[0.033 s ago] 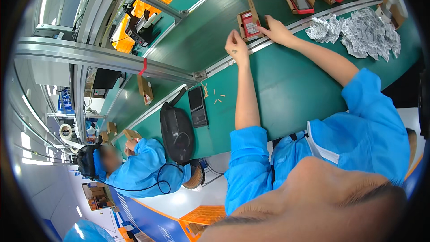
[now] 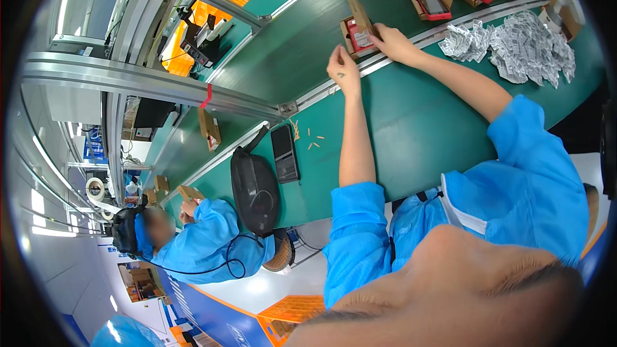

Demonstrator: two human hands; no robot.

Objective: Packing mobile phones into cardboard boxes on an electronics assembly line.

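Note:
A small brown cardboard box [image 2: 348,42] sits at the edge of the green conveyor, and a red device with a white label [image 2: 361,38] lies inside. The box's lid [image 2: 360,14] stands raised and leans over the contents. At the lid's right edge is my right hand [image 2: 397,44], fingers stretched and thumb apart, seemingly touching the lid. My left hand [image 2: 346,72] is by the near left corner of the box with thumb and fingers pinched together. Whatever the pinch may hold is too small to make out.
Several open boxes with red handheld devices [image 2: 434,5] line the belt at right. A heap of clear plastic packets [image 2: 524,48] lies nearby. Left are a black pouch [image 2: 254,189], a black flat case [image 2: 285,153], small tan pieces [image 2: 313,145], a metal frame [image 2: 154,83] and a co-worker [image 2: 199,238].
The box's lid has tipped down over the red device. My right hand has shifted slightly left to the lid, and my left hand has moved a little right.

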